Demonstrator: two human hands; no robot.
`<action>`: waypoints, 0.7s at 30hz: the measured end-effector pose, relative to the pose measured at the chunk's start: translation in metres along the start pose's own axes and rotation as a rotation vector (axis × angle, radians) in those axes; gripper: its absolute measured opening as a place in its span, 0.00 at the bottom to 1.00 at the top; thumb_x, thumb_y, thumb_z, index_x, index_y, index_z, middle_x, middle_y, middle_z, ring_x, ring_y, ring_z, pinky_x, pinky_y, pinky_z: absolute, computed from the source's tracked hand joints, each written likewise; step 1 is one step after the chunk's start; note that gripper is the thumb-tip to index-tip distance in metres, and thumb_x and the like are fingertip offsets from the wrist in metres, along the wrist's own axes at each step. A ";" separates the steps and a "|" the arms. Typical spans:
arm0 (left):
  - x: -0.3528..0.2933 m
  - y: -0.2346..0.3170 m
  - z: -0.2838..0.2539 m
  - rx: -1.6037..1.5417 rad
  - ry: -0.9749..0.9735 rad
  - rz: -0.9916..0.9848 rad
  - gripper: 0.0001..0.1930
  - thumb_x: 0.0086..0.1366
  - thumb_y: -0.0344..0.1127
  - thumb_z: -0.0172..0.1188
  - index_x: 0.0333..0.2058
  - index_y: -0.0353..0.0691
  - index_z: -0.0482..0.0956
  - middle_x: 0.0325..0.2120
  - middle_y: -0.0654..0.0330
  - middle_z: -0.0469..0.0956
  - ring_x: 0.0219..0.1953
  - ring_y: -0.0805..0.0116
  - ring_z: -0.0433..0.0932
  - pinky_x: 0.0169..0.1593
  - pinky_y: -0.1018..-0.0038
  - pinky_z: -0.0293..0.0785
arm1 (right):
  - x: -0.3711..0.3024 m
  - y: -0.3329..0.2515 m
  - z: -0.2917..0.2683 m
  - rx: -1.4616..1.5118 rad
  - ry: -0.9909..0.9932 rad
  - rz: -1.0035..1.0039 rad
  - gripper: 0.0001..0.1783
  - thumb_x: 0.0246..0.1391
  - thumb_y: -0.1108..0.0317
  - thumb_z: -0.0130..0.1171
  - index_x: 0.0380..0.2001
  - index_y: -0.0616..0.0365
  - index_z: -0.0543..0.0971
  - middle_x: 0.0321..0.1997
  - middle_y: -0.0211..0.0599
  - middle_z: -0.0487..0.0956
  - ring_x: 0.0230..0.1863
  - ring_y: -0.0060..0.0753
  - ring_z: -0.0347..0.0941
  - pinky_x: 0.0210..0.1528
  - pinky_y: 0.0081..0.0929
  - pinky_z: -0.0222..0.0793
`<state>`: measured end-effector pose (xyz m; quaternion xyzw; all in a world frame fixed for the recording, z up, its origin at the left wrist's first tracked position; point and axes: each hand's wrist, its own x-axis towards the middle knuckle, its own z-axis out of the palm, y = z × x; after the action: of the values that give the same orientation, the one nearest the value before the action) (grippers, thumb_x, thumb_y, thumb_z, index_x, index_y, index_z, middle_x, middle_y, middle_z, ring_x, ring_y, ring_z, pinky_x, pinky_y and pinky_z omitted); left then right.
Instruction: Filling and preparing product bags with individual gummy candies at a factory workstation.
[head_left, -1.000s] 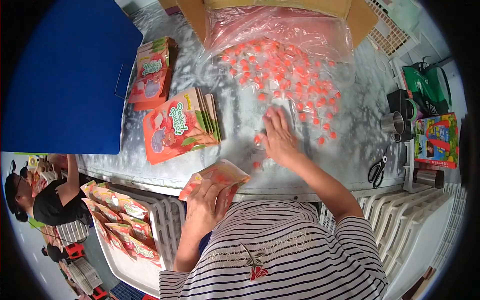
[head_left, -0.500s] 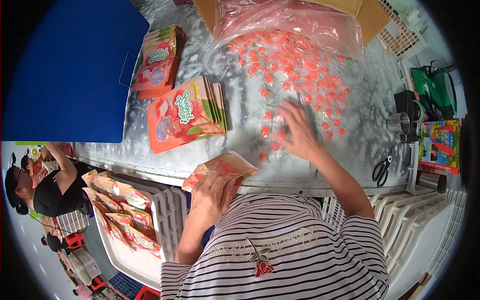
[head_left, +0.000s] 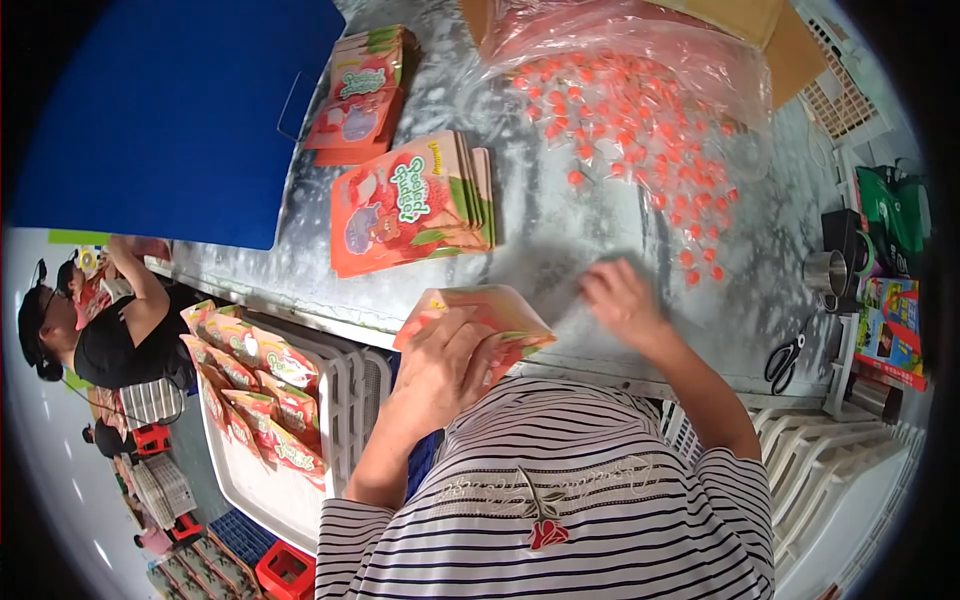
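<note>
My left hand (head_left: 440, 375) is closed on a red and pink printed pouch (head_left: 505, 308), held at the table's front edge with its wide end toward the right. To the right of the pouch, my right hand (head_left: 625, 305) is over the table, its fingers curled and blurred by motion; whether anything is in them does not show. Beyond it spreads a heap of small red candies in clear wrappers (head_left: 650, 140), spilling from a clear plastic bag (head_left: 690, 50). A stack of flat pouches (head_left: 400, 215) lies to the left, with a second stack (head_left: 360, 100) behind it.
A large blue panel (head_left: 170, 120) covers the far left. Below it, a white tray (head_left: 250, 490) holds several filled pouches. Scissors (head_left: 786, 362), a metal cup (head_left: 825, 272) and a white basket (head_left: 838, 90) are at the right. A co-worker in black (head_left: 130, 340) is beyond the tray.
The loose candies near my right hand have left that patch of table. That hand has come nearer the pouch. The whole view has shifted slightly, while my left hand keeps its grip.
</note>
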<state>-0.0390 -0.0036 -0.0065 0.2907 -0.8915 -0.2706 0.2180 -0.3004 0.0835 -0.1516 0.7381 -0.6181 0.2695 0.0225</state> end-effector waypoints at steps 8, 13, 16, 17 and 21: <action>0.010 0.001 0.008 0.041 -0.083 0.071 0.06 0.55 0.25 0.63 0.33 0.35 0.78 0.30 0.53 0.77 0.34 0.53 0.78 0.37 0.64 0.75 | 0.079 -0.025 -0.053 1.246 0.138 0.936 0.10 0.60 0.64 0.58 0.40 0.58 0.78 0.28 0.28 0.79 0.27 0.16 0.74 0.31 0.15 0.70; 0.018 0.007 0.007 -0.026 -0.086 0.126 0.06 0.57 0.26 0.61 0.34 0.36 0.78 0.31 0.53 0.75 0.31 0.53 0.77 0.33 0.64 0.74 | 0.102 -0.083 -0.038 1.083 0.105 0.346 0.10 0.58 0.67 0.59 0.40 0.62 0.76 0.38 0.36 0.79 0.33 0.22 0.77 0.33 0.16 0.72; 0.018 0.007 0.006 -0.095 -0.075 0.125 0.06 0.57 0.25 0.61 0.34 0.35 0.77 0.31 0.52 0.75 0.32 0.53 0.77 0.34 0.64 0.73 | 0.098 -0.086 -0.037 0.772 0.056 0.150 0.15 0.58 0.69 0.57 0.47 0.63 0.72 0.46 0.44 0.76 0.40 0.33 0.78 0.41 0.24 0.74; 0.017 0.005 0.007 -0.145 -0.069 0.129 0.07 0.57 0.25 0.61 0.35 0.35 0.77 0.32 0.52 0.75 0.32 0.52 0.77 0.34 0.64 0.73 | 0.097 -0.086 -0.041 0.777 0.053 0.146 0.15 0.58 0.69 0.57 0.47 0.63 0.72 0.46 0.44 0.76 0.40 0.33 0.78 0.41 0.24 0.74; 0.013 0.002 0.005 -0.074 -0.074 0.037 0.07 0.56 0.25 0.62 0.34 0.34 0.76 0.30 0.52 0.73 0.31 0.51 0.76 0.33 0.63 0.72 | 0.086 -0.090 -0.060 0.763 -0.059 0.133 0.25 0.59 0.67 0.55 0.57 0.65 0.64 0.54 0.53 0.69 0.52 0.48 0.71 0.54 0.36 0.70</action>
<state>-0.0522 -0.0087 -0.0062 0.2558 -0.8936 -0.3096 0.2005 -0.2314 0.0489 -0.0365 0.6592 -0.5203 0.4597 -0.2888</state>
